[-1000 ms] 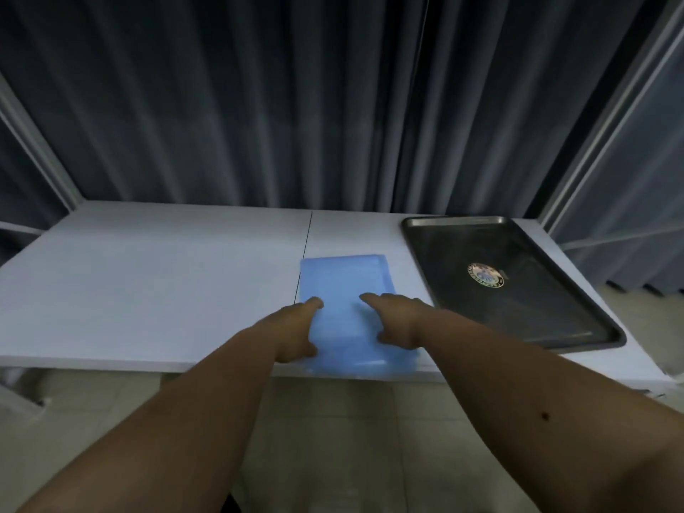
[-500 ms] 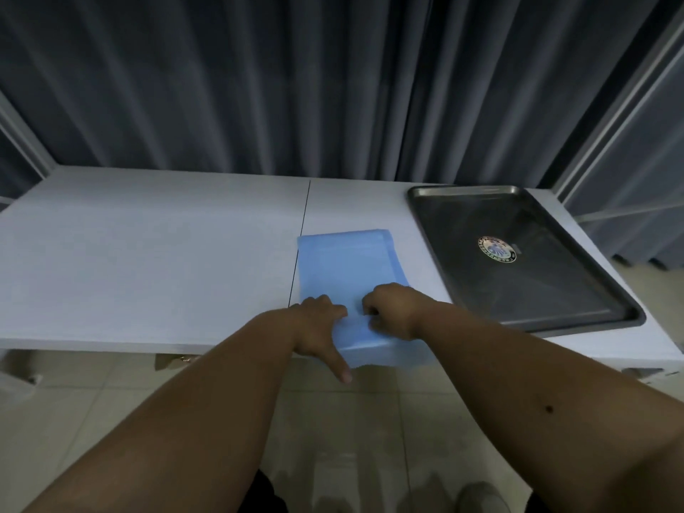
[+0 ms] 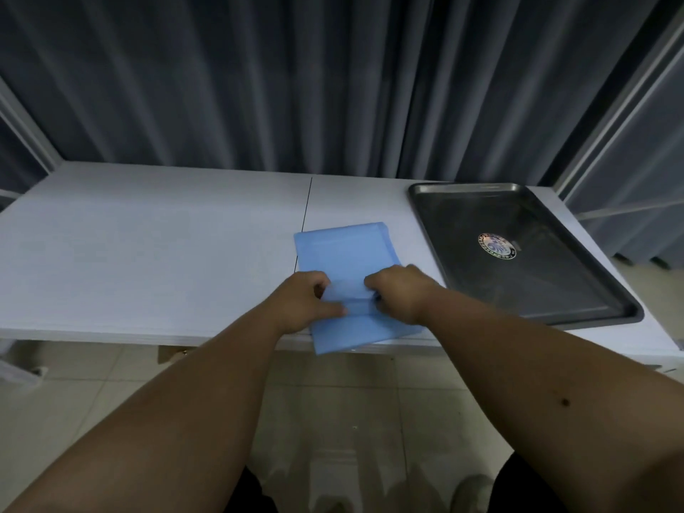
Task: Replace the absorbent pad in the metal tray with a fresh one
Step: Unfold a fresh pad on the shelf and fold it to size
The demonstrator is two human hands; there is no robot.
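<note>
While pinched at a raised fold between left hand (image 3: 309, 298) and right hand (image 3: 396, 296), lies folded at the table's (image 3: 148, 253) near edge, overhanging it, left of the bare metal tray (image 3: 607, 290): blue absorbent pad (image 3: 344, 249). Probably light, soft, floppy; best taken by its corners, spread wide to stop sagging.

Left hand (image 3: 301, 299) and right hand (image 3: 398, 296) side by side, fingers curled, pinching.

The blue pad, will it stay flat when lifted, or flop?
Probably flop: the pad is a thin folded sheet, creasing where both hands pinch it. Its near end already droops past the table edge. It looks light and may unfold.
</note>
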